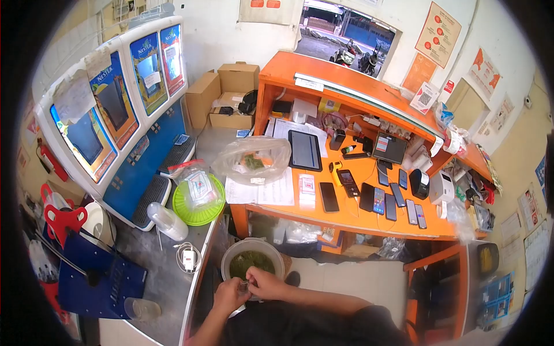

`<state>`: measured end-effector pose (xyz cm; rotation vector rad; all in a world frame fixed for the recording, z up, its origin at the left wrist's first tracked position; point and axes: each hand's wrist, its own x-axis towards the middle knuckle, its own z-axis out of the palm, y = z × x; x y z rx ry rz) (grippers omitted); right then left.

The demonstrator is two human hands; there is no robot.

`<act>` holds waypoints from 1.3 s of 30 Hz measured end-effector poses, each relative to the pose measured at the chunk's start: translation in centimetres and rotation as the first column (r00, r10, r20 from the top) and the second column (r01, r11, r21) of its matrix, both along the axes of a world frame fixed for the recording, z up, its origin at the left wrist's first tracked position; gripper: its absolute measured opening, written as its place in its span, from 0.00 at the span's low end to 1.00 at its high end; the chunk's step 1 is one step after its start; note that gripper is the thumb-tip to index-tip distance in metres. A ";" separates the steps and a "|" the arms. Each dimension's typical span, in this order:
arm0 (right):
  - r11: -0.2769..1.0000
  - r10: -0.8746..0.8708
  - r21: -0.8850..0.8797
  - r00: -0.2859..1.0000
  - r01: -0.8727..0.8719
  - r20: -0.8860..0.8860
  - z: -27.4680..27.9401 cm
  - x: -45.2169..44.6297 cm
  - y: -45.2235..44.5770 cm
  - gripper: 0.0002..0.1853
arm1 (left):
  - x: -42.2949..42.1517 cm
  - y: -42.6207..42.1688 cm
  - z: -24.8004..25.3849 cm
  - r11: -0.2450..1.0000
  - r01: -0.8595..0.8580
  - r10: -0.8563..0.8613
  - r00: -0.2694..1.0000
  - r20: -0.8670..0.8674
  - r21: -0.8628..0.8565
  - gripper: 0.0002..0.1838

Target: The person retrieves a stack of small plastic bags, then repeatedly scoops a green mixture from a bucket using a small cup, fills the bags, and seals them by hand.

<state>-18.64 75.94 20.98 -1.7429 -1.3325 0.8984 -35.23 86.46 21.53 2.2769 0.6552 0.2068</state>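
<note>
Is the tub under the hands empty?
No: green stuff shows inside the tub. How deep it goes, I can't tell.

A single camera worn on the person's head faces forward and steeply down, its wide lens bending the room inside a dark, rounded border. Nearest to it, at the bottom of the frame, are dark clothing (311,324), the left hand (231,294) and the right hand (264,282), seen from above. At left, the right edge of the gray surface (167,303) runs away from the viewer; ahead stretches the front edge of the orange surface (353,224). Farthest off, past its back edge, is a wall opening (372,40).
</note>
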 end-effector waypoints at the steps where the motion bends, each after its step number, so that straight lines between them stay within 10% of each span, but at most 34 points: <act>1: 1.000 -0.002 -0.004 1.000 0.002 -0.005 1.2 0.1 -0.2 0.11 | 0.0 -0.1 0.1 0.997 -0.043 0.044 0.999 0.016 -0.059 0.20; 8: 0.918 0.386 0.126 0.920 -0.375 -0.072 0.5 0.1 -0.1 0.22 | -0.1 -0.1 -0.3 0.995 -0.089 0.090 0.996 -0.016 0.048 0.19; 10: 0.923 0.381 0.111 0.914 -0.368 -0.135 -0.4 -0.1 0.0 0.24 | -0.8 0.2 -1.1 0.945 -0.157 0.173 0.984 0.032 -0.288 0.20; 12: 0.900 0.430 0.184 0.874 -0.395 -0.226 -0.9 -0.3 0.1 0.24 | -1.6 -0.1 -1.5 0.955 -0.164 0.174 0.984 0.021 -0.248 0.21; 17: 0.981 0.084 -0.094 0.810 -0.169 -0.580 -1.8 1.3 1.8 0.22 | -3.9 -0.1 -2.5 0.965 -0.245 0.250 0.967 0.041 -0.091 0.24; 18: 0.995 0.054 -0.077 0.997 -0.058 -0.060 -5.8 2.3 2.1 0.21 | -4.7 -0.1 -2.9 0.954 -0.275 0.281 0.959 0.029 -0.120 0.25; 19: 1.000 -0.022 -0.003 0.880 0.027 0.474 -9.3 3.2 2.3 0.20 | -5.5 -0.3 -3.2 0.941 -0.305 0.310 0.951 0.015 -0.147 0.26; 22: 0.892 0.396 -0.444 0.627 -0.089 0.671 -14.2 5.0 2.1 0.16 | -7.3 -1.1 -3.9 0.945 -0.311 0.313 0.950 0.006 -0.099 0.28; 29: 0.694 0.513 -0.698 0.802 -0.178 0.306 -15.5 4.2 2.9 0.12 | -10.5 -3.2 -5.6 0.846 -0.448 0.458 0.888 -0.035 -0.290 0.30; 34: 0.846 0.125 -0.532 0.963 0.021 0.238 -14.8 2.0 4.8 0.14 | -11.2 -4.3 -7.8 0.726 -0.496 0.545 0.838 -0.042 -0.475 0.30; 39: 0.706 -0.030 -0.681 0.970 0.192 0.242 -16.1 0.2 6.4 0.18 | -11.1 -5.0 -6.7 0.648 -0.540 0.577 0.808 -0.117 -0.537 0.29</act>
